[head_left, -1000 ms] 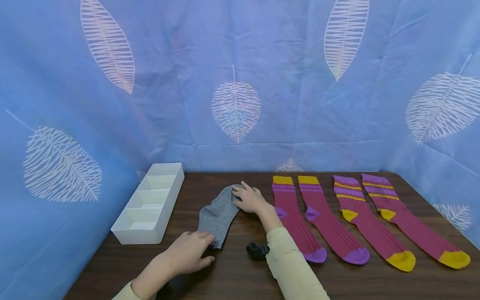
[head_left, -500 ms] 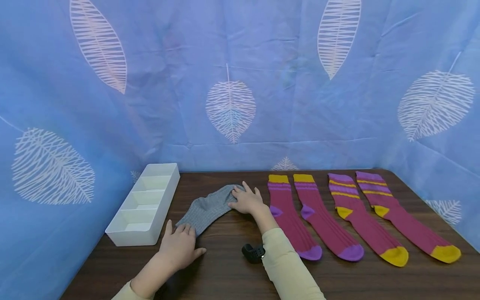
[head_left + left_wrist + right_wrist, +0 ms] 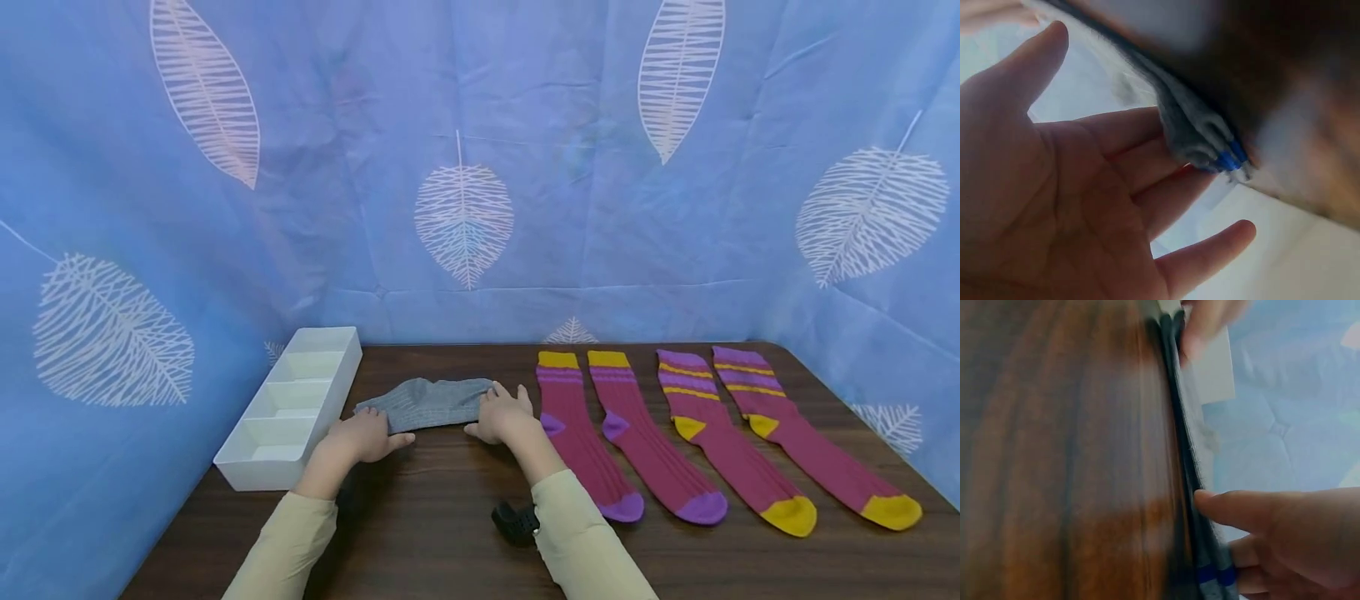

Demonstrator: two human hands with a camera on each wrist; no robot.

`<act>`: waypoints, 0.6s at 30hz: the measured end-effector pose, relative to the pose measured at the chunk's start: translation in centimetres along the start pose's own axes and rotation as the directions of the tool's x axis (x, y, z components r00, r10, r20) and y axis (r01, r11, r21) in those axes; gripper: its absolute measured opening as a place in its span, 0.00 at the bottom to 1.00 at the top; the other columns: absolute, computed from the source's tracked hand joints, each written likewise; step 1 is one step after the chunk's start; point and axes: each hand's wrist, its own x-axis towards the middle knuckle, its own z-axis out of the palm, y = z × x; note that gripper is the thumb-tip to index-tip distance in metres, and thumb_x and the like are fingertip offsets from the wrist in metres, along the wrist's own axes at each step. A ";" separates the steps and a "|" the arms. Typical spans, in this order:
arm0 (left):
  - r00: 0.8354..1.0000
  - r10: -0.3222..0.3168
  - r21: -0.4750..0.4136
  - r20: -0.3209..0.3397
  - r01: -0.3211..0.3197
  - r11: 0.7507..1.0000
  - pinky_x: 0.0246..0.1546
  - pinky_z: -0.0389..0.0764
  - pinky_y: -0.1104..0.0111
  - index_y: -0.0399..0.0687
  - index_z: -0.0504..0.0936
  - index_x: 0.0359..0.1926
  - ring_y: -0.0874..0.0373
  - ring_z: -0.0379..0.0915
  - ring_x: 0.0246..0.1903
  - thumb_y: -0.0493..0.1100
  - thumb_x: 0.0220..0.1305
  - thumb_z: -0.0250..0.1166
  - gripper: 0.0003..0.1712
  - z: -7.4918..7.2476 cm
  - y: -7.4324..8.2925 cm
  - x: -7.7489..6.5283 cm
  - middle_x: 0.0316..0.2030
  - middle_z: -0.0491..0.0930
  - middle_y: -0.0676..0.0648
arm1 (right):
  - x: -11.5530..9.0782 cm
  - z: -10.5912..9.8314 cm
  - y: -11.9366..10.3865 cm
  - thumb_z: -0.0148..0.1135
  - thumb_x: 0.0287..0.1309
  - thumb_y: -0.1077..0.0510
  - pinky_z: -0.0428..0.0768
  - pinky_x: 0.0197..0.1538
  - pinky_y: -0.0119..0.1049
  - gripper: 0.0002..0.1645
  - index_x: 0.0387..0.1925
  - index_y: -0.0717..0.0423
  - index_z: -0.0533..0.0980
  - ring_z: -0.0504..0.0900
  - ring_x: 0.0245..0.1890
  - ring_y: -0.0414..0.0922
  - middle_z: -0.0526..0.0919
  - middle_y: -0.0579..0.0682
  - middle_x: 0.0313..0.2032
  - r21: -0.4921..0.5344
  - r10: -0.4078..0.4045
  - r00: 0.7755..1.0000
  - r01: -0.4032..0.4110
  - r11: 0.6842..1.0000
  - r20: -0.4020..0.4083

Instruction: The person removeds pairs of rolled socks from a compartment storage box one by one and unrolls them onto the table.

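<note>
Grey ribbed socks (image 3: 437,403), layered flat on the table, lie crosswise between my two hands. Their layered edge shows in the right wrist view, with blue bits at the end by the right hand; blue also shows at the left end in the left wrist view. My left hand (image 3: 365,436) touches the left end with its fingers fairly straight and the thumb spread away. At the other end, my right hand (image 3: 504,415) rests its extended fingers on the socks. Its thumb (image 3: 1241,507) lies against their near edge in the right wrist view.
A white divided box (image 3: 325,433) stands left of my left hand. To the right lie two maroon socks with yellow cuffs (image 3: 557,360) and two with striped purple cuffs (image 3: 690,379). A black strap-like object (image 3: 514,524) is by the right sleeve. Blue leaf-patterned cloth (image 3: 375,208) hangs behind.
The grey socks have turned from a slant to lie crosswise, their near end swinging left and away. My left hand has moved left and forward with that end; my right hand has shifted slightly.
</note>
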 end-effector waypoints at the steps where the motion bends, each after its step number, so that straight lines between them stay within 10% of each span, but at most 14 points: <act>1: 1.000 -0.002 -0.012 0.013 0.002 1.000 0.63 0.63 0.39 0.28 0.66 0.66 0.35 0.57 0.69 0.64 0.70 0.51 0.44 -0.2 0.0 0.6 0.68 0.63 0.29 | -0.4 0.0 -0.1 0.46 0.68 0.33 0.46 0.77 0.50 0.43 0.75 0.49 0.55 0.46 0.78 0.42 0.54 0.45 0.76 -0.016 0.005 1.000 -0.005 1.000 0.003; 9: 0.999 0.007 -0.077 0.053 -0.003 0.997 0.65 0.59 0.38 0.36 0.68 0.68 0.33 0.50 0.72 0.65 0.73 0.43 0.41 -1.5 -0.1 4.8 0.71 0.56 0.29 | -3.3 0.9 -1.7 0.47 0.65 0.30 0.58 0.74 0.45 0.41 0.70 0.50 0.65 0.57 0.75 0.42 0.65 0.44 0.72 -0.156 -0.013 1.000 0.009 0.988 -0.028; 18: 0.996 0.076 -0.033 -0.050 -0.077 0.996 0.69 0.50 0.36 0.38 0.63 0.71 0.40 0.47 0.75 0.66 0.69 0.50 0.43 -1.3 0.5 7.8 0.73 0.56 0.35 | -6.9 1.4 -1.7 0.51 0.61 0.28 0.69 0.68 0.47 0.43 0.70 0.45 0.64 0.68 0.69 0.44 0.71 0.47 0.68 -0.110 -0.188 0.980 0.181 0.977 -0.057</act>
